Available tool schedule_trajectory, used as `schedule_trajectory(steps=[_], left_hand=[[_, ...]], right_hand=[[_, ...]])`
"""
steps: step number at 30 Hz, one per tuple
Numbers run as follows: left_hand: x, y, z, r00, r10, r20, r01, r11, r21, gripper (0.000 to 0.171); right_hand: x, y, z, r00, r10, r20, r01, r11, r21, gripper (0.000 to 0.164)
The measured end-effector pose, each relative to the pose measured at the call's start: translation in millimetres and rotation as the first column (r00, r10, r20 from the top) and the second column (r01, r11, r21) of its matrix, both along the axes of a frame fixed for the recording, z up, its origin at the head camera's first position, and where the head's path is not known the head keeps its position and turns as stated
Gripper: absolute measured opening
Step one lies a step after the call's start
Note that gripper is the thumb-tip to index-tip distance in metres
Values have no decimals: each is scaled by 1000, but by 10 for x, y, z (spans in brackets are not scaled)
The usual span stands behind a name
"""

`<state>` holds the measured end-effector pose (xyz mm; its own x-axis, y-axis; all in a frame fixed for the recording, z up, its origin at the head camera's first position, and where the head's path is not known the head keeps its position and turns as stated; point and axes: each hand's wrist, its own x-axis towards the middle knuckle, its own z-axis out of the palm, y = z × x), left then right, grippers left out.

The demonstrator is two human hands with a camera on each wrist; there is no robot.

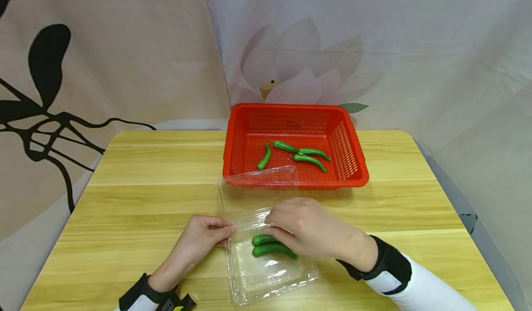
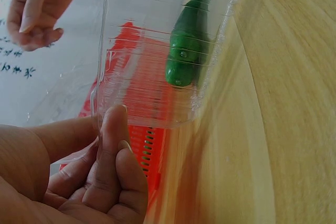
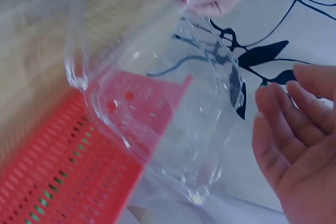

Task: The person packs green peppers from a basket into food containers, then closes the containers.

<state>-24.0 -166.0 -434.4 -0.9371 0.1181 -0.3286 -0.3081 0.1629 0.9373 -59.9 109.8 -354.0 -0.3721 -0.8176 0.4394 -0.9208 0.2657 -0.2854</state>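
A clear plastic clamshell box (image 1: 253,285) lies unfolded at the front of the table, its lid (image 1: 232,198) tilted back over the basket's near rim. Two green chili peppers (image 1: 272,249) lie side by side in its base. My left hand (image 1: 197,237) pinches the box's left edge near the hinge between thumb and fingers, as the left wrist view confirms. Above the base, over the peppers' right ends, hovers my right hand (image 1: 309,225). Its fingers (image 3: 286,124) are loosely bent with nothing between them in the right wrist view, apart from the plastic.
Behind the box stands a red plastic basket (image 1: 357,170) with several green chili peppers (image 1: 309,160) inside. The wooden table (image 1: 145,186) ends at a printed cloth backdrop (image 1: 166,48). Its right edge slopes past my right forearm.
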Motion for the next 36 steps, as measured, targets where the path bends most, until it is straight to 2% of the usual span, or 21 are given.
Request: schedule_trajectory(steps=[6,11,14,19,29,33,36], left_hand=[[8,-4,14,1000,-1,3,1,1000,-3,18],[10,-8,19,1000,-5,-2,5,1000,1,18],[7,-7,19,1000,-6,-5,6,1000,0,18],[-2,-4,20,1000,-8,-7,9,1000,7,18],[-4,-10,0,1000,-12,-15,12,1000,15,18],[2,-11,6,1000,-17,-21,17,1000,10,19],[6,-9,13,1000,-18,-23,18,1000,5,19]], right_hand=[[-102,60,159,998,-39,-44,36,996,-76,23],[-239,108,279,993,-87,-77,76,988,-131,20],[-338,152,303,987,-130,-94,114,980,-165,26],[-506,248,294,976,-200,-84,179,961,-209,20],[-800,433,312,946,-323,-19,315,933,-171,20],[-885,494,310,929,-370,26,370,920,-131,20],[-947,525,304,906,-416,81,421,904,-78,21]])
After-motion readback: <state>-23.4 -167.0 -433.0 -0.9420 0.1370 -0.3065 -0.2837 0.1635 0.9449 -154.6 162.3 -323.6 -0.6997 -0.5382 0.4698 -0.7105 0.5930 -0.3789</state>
